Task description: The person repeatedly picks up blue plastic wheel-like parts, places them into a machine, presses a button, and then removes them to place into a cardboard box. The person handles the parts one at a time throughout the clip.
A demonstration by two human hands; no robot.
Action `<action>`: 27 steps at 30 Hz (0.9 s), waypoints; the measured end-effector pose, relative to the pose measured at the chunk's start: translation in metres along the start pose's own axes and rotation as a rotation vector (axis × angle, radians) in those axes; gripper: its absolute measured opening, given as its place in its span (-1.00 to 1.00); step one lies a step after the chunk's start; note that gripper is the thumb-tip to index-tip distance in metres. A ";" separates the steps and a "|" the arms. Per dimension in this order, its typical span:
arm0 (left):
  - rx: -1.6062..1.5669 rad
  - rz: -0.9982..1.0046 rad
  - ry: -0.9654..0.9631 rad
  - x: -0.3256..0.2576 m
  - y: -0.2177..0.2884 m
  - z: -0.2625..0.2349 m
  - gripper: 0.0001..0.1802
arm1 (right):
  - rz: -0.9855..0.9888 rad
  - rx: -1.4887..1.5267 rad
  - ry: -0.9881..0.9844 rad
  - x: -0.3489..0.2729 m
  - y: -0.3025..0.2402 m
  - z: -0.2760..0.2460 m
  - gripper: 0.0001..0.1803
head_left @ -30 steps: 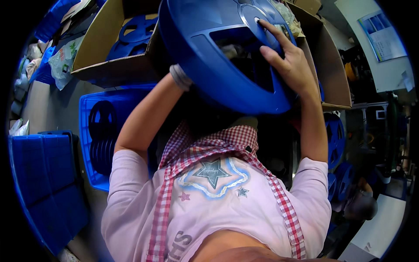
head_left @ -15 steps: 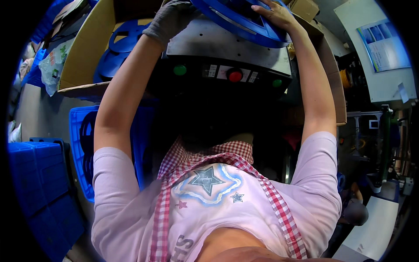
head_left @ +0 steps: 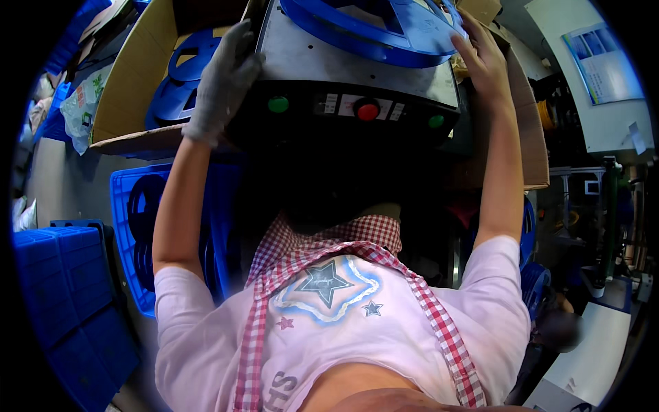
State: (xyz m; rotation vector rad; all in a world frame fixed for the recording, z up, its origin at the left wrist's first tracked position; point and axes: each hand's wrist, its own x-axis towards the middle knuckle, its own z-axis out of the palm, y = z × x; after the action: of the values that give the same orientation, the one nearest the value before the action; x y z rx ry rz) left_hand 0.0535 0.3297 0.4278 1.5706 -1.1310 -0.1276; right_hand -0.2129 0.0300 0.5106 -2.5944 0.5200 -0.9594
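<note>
A large blue plastic reel (head_left: 384,49) lies over the metal top (head_left: 288,58) of a machine, its far part cut off by the upper edge. My bare right hand (head_left: 486,65) is at the reel's right rim, thumb against it and fingers reaching along its outer side. My left hand (head_left: 226,86), in a grey glove, is beside the machine's left edge with its fingers stretched and nothing in them. The machine's dark front panel (head_left: 309,127) carries a red button (head_left: 366,110) between two green ones.
On the left, a cardboard box (head_left: 127,89) holds blue reel parts (head_left: 175,93). Below it stands a blue crate (head_left: 123,206) with dark reels inside. Stacked blue bins (head_left: 65,275) are at far left. More cardboard (head_left: 534,137) flanks the machine's right side.
My left hand has come away from the machine top, down and to the left. The reel has moved slightly left and lies flatter; my right hand has shifted right, from its middle to its rim.
</note>
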 end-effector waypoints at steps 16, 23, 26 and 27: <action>0.623 -0.140 -0.078 -0.028 -0.008 0.015 -0.11 | 0.179 -0.128 -0.044 -0.121 0.039 0.036 -0.12; 0.447 0.094 0.076 -0.071 0.018 0.008 -0.31 | 0.362 0.131 0.013 -0.136 0.034 0.022 -0.30; 0.355 -0.008 -0.019 -0.100 0.030 0.007 -0.36 | 0.415 0.128 0.037 -0.148 0.039 0.004 -0.40; 0.350 -0.011 -0.034 -0.108 0.033 0.009 -0.39 | 0.423 0.142 0.060 -0.152 0.046 0.000 -0.41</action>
State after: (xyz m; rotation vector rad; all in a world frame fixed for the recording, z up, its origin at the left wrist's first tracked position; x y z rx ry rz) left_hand -0.0291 0.4029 0.4006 1.8884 -1.2190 0.0391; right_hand -0.3309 0.0568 0.4078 -2.2084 0.9340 -0.8911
